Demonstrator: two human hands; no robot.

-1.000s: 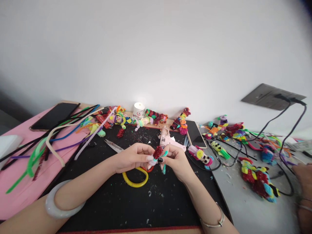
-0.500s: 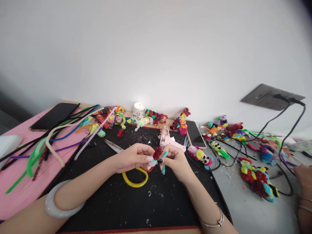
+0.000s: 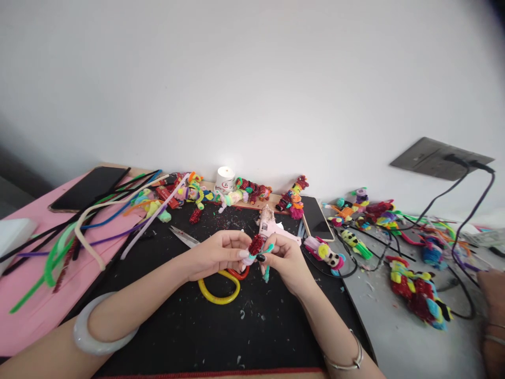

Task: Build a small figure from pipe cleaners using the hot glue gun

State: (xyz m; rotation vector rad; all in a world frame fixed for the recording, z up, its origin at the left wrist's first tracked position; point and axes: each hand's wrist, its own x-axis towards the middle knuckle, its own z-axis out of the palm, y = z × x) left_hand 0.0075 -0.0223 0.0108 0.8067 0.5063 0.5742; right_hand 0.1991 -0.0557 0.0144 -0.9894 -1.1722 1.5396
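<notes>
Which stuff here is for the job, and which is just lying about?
Likely for the job:
- red glittery piece and teal strip, both held
- scissors
- glue gun
- fuzzy stems

Probably just lying about:
- left phone
- right phone
- white cup

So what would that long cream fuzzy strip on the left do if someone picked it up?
The cream strip would probably bend easily yet keep its curve, judging by its smooth bends. It looks light, being so thin. Lifting it might drag some other fuzzy strips, as it lies among them.
</notes>
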